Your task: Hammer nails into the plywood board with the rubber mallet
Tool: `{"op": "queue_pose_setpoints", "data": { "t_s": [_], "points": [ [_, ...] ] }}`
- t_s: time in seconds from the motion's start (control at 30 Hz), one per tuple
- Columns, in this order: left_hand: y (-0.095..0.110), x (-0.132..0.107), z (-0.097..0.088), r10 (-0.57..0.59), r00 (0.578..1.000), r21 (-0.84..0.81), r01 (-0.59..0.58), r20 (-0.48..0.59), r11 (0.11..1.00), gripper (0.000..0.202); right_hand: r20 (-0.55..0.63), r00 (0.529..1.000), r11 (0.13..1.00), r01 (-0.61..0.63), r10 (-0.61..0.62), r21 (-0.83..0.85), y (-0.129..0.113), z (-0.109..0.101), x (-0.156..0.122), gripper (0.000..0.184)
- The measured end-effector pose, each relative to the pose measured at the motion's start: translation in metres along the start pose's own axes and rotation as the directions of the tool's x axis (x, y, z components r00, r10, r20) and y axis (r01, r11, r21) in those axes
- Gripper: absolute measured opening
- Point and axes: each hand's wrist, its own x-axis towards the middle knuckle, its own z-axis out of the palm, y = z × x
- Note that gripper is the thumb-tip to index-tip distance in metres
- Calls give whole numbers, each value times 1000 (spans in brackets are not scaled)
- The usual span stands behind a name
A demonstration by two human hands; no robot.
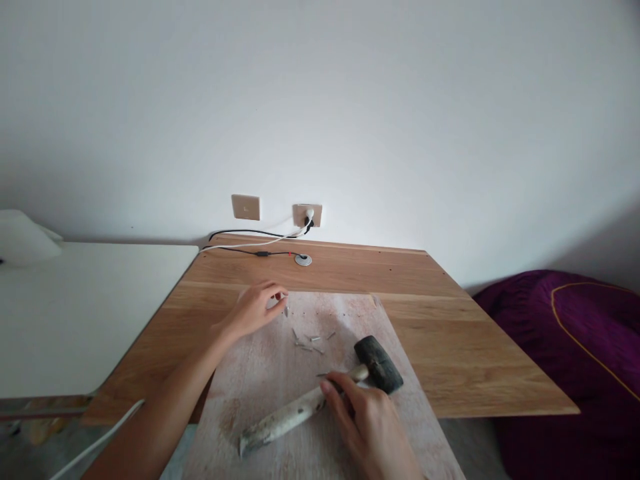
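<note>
At the far left part of the pale, worn board (240,393), my left hand (257,308) pinches a small light-coloured pointed piece (287,311), tip down; its exact kind is too small to tell. My right hand (373,417) is closed over the handle of a rubber mallet (380,365), which lies slantwise on the board with its black head to the right. A thin dark nail (321,375) sticks out from the right fingertips. Whether these fingers also grip the handle is unclear. Several small loose nail-like pieces (314,339) lie between the hands. Small dots run across the board's far end.
The board rests on a wooden tabletop (475,347). Cables run to a wall socket (307,215) and a round cable grommet (303,260) behind. A white table (90,313) adjoins on the left; a purple beanbag (545,347) sits on the right.
</note>
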Motion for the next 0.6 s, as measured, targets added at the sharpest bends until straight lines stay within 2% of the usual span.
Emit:
{"op": "queue_pose_setpoints", "data": {
  "t_s": [0.1,0.2,0.27,0.33,0.47,0.6],
  "points": [
    [6,-1,1,2,994,-35,2,108,999,15,-28,996,995,-81,83,52,-1,5,-4,53],
    [5,0,2,-32,990,-109,47,139,993,17,2,989,970,-147,149,192,-3,6,-6,53],
    [3,1,2,-41,987,-142,63,153,988,19,3,974,918,-215,227,333,-3,3,-8,55],
    [2,2,1,-39,986,-152,64,162,986,19,25,950,827,-285,312,484,-1,-1,-12,56],
    [2,4,0,-39,976,-184,79,213,980,18,145,891,566,-391,431,726,7,-13,-22,60],
    [9,8,1,-46,959,-130,86,281,988,11,163,794,313,-407,586,858,9,-17,-37,58]
  ]
}}
